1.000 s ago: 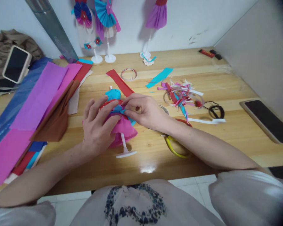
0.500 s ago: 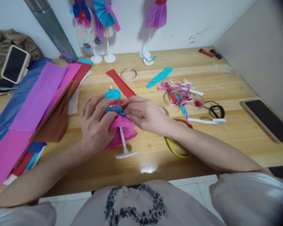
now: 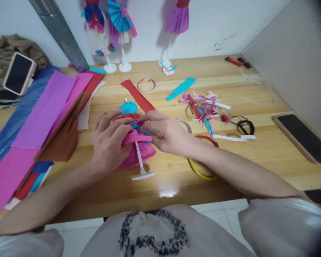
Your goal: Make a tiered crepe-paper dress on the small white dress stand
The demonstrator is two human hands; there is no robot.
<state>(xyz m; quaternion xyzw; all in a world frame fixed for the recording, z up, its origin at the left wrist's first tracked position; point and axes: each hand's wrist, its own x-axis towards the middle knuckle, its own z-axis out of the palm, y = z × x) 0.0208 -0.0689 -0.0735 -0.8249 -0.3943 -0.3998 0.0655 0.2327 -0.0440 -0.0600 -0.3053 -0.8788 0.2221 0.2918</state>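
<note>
A miniature paper dress [image 3: 128, 107] lies on its white display stand [image 3: 140, 159] near the table's front, with turquoise at the top, red below it and a pink skirt. My left hand [image 3: 109, 139] is wrapped over the dress's left side, its thumb near a pink paper piece [image 3: 137, 137]. From the right, my right hand [image 3: 167, 132] pinches a narrow blue paper strip [image 3: 135, 126] across the waist. Part of the strip is hidden under the fingers.
Crepe paper sheets [image 3: 60, 94] are stacked at the left beside a tall bottle [image 3: 61, 35]. Red [image 3: 136, 94] and turquoise [image 3: 181, 88] paper pieces, a scrap pile [image 3: 203, 109], a yellow-and-red ring [image 3: 199, 170] and a phone [image 3: 305, 137] lie around. Dressed stands [image 3: 123, 34] line the wall.
The blue strip has shifted at the waist, and a turquoise end now shows beneath my right fingers. More red paper shows above my left fingers. The dress stand stays in place.
</note>
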